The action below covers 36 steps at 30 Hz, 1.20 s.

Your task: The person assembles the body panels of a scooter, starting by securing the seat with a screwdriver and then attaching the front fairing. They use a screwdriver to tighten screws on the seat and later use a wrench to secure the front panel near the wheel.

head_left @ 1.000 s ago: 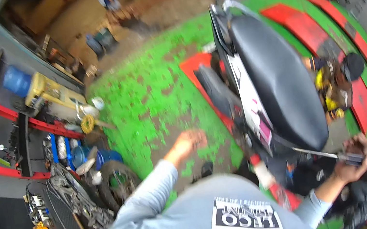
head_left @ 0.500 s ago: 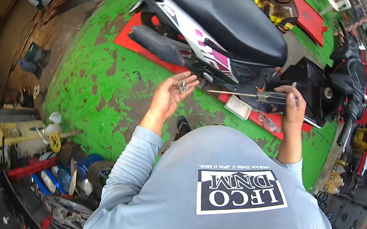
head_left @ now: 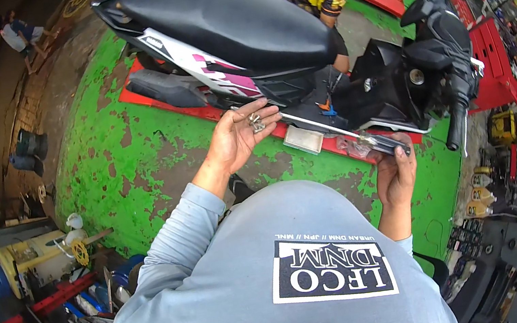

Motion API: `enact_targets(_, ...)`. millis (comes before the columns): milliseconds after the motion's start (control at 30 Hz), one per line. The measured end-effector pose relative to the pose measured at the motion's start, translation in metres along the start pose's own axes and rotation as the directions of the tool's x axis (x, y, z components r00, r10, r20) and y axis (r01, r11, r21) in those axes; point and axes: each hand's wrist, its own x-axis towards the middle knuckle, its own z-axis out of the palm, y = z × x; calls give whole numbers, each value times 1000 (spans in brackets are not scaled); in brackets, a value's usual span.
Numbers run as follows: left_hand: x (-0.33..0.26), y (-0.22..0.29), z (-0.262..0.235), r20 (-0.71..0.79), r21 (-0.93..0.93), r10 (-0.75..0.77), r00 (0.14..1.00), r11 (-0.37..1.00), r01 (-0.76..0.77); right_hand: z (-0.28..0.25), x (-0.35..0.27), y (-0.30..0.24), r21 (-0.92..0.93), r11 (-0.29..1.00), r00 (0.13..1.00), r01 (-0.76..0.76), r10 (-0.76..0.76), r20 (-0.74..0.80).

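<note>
Left hand (head_left: 237, 136) is palm up and pretty much flat open, with a little clump of metal bolts (head_left: 256, 122) sitting on the fingers (too bunched to count, sorry). Right hand (head_left: 398, 171) is curled around the handle of a screwdriver (head_left: 372, 140), shaft slanting toward the left fingertips, near the scooter (head_left: 233, 17). Pale tray (head_left: 303, 140) shows just below the shaft.

The floor (head_left: 100, 167) has green paint, worn in patches. A red platform (head_left: 202, 110) lies on it, supporting the scooter (head_left: 227, 22), a shallow tray (head_left: 303, 140) and clear plastic (head_left: 354, 146).
</note>
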Motion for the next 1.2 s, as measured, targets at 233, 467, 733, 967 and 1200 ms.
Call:
enact_targets(233, 21, -50, 57, 48, 36, -70, 996, 997, 68, -17, -1, -35, -256, 904, 938, 343, -342, 48)
enact_targets(467, 35, -99, 111, 103, 51, -143, 984, 989, 138, 1, 18, -25, -760, 500, 901, 416, -114, 419)
enact_targets(733, 52, -143, 121, 127, 36, -214, 969, 977, 212, -22, 19, -14, -938, 247, 963, 245, 48, 264)
enact_targets(967, 72, -142, 109, 156, 65, -313, 937, 950, 306, -12, 28, 1, -958, 239, 981, 161, 71, 182)
enact_targets(1200, 79, -119, 85, 191, 37, -354, 915, 935, 354, 20, 30, 19, -965, 249, 991, 77, 84, 101)
